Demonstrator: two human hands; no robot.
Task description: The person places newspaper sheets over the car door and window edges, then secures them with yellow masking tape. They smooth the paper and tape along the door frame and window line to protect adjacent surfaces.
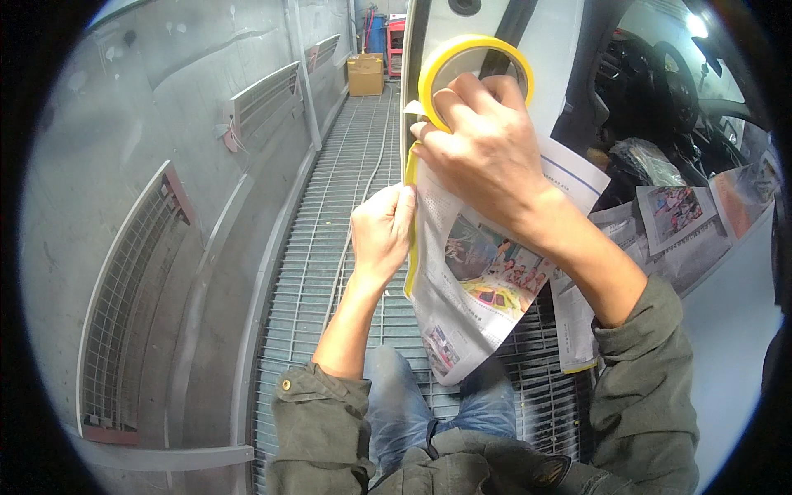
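Observation:
My right hand (487, 140) is closed on a roll of yellow masking tape (427, 81), with fingers reaching through its core. Its thumb and forefinger lie near the edge of a white car door (554, 66). From that edge hangs a printed newspaper sheet (450, 330), its lower corner loose above my knees. A yellow tape strip (411, 276) runs along the sheet's left side. Lower down, my left hand (381, 233) pinches this taped border, thumb on top; its other fingers are curled and partly hidden.
More newspaper (676, 219) covers the car's sill on the right, beside the dark interior with a steering wheel (675, 87). A metal grating (318, 239) forms the floor, with a cable (356, 214) along it. A cardboard box (365, 76) stands far back. Grey wall panels line the left.

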